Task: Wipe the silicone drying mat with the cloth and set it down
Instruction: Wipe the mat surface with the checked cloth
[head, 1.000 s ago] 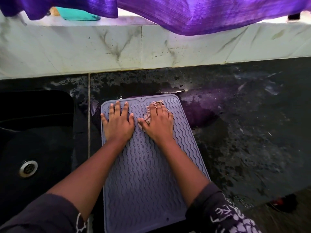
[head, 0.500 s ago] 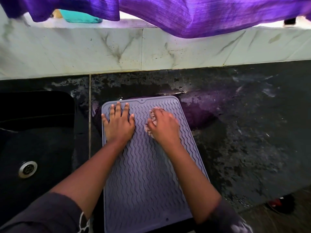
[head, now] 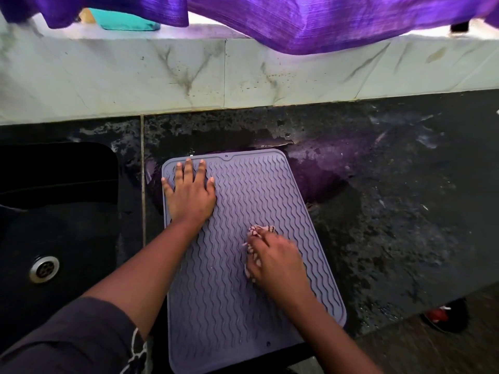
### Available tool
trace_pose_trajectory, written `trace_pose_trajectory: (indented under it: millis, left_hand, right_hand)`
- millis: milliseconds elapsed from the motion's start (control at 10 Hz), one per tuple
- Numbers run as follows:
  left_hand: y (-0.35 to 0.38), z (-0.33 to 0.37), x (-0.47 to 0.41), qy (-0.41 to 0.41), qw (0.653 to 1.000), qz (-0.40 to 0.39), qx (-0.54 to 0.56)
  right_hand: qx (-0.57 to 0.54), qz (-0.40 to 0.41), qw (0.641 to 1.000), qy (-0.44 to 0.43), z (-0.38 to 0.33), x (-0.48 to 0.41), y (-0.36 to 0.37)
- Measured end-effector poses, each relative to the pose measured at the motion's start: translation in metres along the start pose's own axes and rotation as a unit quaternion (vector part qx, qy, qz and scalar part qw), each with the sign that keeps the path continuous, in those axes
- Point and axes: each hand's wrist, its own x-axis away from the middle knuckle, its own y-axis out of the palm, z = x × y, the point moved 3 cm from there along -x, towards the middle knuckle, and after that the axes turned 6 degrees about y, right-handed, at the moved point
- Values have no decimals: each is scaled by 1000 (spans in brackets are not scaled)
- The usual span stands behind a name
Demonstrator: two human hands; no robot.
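One silicone drying mat (head: 251, 190) lies flat, ribbed face up, on the dark countertop (head: 405, 211). Its near end appears to reach past the counter's front edge.

The cloth (head: 260, 230) is bunched on the mat's right half, about midway along its length. The right hand (head: 275, 261) covers it with fingers curled over the wad and presses it into the wavy ribs. A compact wad probably puts more pressure into the grooves than a flat sheet would.

The left hand (head: 190, 194) rests palm down on the far left corner, fingers straight and slightly spread. This is judged to be an anchor, since a flexible mat on a wet-looking surface is likely to slide or buckle under wiping strokes.

Wiping is judged to be in progress, and set-down is not yet done.

A black sink (head: 54, 211) adjoins the mat on the left. A marble backsplash (head: 135, 76) and hanging purple fabric (head: 324, 22) lie beyond.
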Motion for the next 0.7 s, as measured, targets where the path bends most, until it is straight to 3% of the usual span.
trace_pose_trajectory:
  millis: [100, 200, 300, 400, 500, 700]
  left_hand:
    - [-1, 0, 0, 3, 1000, -4, 4]
    - [-1, 0, 0, 3, 1000, -4, 1]
    - [1, -1, -1, 4, 1000, -2, -3]
    - [2, -2, -2, 3, 1000, 0, -3]
    - [3, -2, -2, 5, 1000, -5, -2]
    - [1, -1, -1, 6, 1000, -6, 6]
  right_hand:
    - [-173, -30, 980, 93, 5, -30, -28]
    - [-176, 3, 980, 97, 0, -77, -32]
    - [-26, 7, 998, 48, -6, -99, 2]
    - [15, 16, 1000, 23, -2, -92, 19]
    - [10, 34, 999, 12, 0, -74, 16]
    - [8, -11, 1000, 23, -3, 6, 4]
